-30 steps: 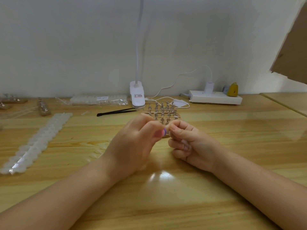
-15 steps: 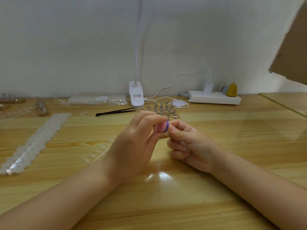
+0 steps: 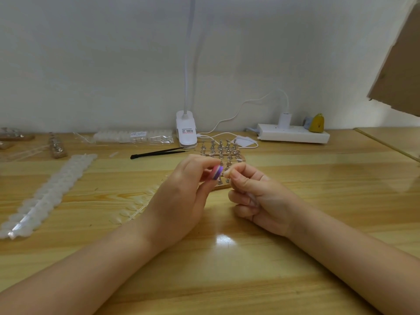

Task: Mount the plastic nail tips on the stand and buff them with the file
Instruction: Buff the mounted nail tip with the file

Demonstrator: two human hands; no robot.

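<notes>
Here, both forearms are laid on the wooden table (image 3: 227, 280). A pink-and-purple file (image 3: 217, 172) is pinched in the curled fingers of the left hand (image 3: 179, 196); a tiny nail tip (image 3: 227, 174), barely made out, is pinched by the right hand (image 3: 256, 196), just beside the file. Directly behind, the stand (image 3: 221, 152) of small metal pegs is partly hidden. Further back, black tweezers (image 3: 159, 152), a clip lamp (image 3: 186, 131) and a power strip (image 3: 293, 135) are seen.

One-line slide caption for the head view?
Left hand holds the pink-purple file against a nail tip pinched by the right hand.
</notes>
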